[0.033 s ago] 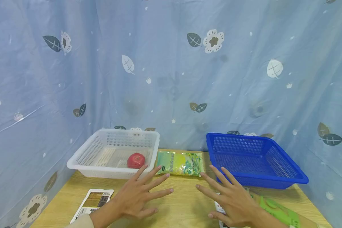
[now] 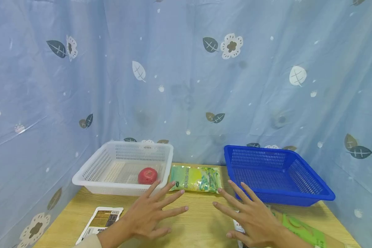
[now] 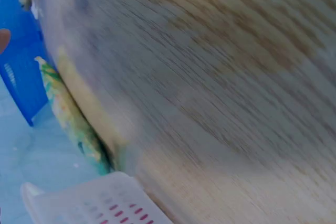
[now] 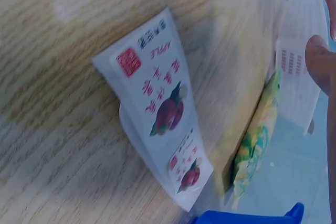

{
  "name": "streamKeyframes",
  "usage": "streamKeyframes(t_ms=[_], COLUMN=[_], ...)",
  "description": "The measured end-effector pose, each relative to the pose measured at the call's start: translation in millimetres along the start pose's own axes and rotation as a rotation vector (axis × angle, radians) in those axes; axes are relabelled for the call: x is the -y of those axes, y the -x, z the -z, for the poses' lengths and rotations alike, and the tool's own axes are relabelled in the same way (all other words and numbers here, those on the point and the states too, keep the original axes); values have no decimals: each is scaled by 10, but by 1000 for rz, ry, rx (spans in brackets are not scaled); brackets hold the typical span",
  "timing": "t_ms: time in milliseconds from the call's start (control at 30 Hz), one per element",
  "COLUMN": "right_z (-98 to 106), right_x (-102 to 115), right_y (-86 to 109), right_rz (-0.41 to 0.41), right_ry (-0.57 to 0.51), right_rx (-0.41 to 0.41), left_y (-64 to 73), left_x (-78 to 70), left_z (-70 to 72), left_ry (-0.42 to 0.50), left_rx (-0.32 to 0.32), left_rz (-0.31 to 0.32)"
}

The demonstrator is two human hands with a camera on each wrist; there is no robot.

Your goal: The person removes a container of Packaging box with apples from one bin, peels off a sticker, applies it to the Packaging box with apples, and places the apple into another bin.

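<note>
My left hand (image 2: pixel 153 213) hovers over the table with its fingers spread, holding nothing. Its fingertips overlap the near edge of the white basket (image 2: pixel 121 187) in the head view. Inside that basket lies a round red fruit (image 2: pixel 147 176). Likewise spread and holding nothing, my right hand (image 2: pixel 255 217) is above a white packet (image 4: pixel 163 98) printed with red apples, which it partly hides in the head view. Between the baskets, beyond both hands, lies a green and yellow packet (image 2: pixel 195 178).
A blue basket (image 2: pixel 279 196) stands at the back right. Beside my right forearm is a bright green packet (image 2: pixel 307 229), partly covered. At the left front lies a flat white package with a brown label (image 2: pixel 102 217). A blue patterned curtain (image 2: pixel 179 79) hangs behind the wooden table (image 2: pixel 201 217).
</note>
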State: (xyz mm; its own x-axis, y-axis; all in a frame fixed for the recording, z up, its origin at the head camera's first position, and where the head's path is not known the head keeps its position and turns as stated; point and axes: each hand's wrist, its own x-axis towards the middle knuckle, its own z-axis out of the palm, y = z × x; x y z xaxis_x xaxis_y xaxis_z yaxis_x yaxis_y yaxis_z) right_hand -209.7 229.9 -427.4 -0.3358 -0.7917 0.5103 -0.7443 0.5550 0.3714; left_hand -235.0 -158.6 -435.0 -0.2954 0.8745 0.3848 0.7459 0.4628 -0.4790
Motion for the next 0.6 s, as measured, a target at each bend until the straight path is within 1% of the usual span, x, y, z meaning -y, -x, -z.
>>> streamKeyframes(t_ms=[100, 167, 300, 400, 533, 600], right_z=[-14, -41, -65, -55, -15, 10], right_x=[-42, -29, -27, -36, -40, -37], right_y=[-21, 7, 28, 15, -32, -66], right_rz=[0, -5, -4, -5, -26, -38], right_ry=[14, 10, 4, 0, -10, -19], right_rx=[-5, -2, -10, -10, -21, -34], left_y=[-15, 9, 47, 67, 53, 40], left_x=[37, 14, -5, 4, 11, 1], left_z=[-1, -17, 3, 40, 92, 114], left_ry=[-12, -1, -22, -53, -17, 8], left_rx=[4, 27, 57, 53, 51, 34], left_rz=[-10, -16, -13, -1, 35, 64])
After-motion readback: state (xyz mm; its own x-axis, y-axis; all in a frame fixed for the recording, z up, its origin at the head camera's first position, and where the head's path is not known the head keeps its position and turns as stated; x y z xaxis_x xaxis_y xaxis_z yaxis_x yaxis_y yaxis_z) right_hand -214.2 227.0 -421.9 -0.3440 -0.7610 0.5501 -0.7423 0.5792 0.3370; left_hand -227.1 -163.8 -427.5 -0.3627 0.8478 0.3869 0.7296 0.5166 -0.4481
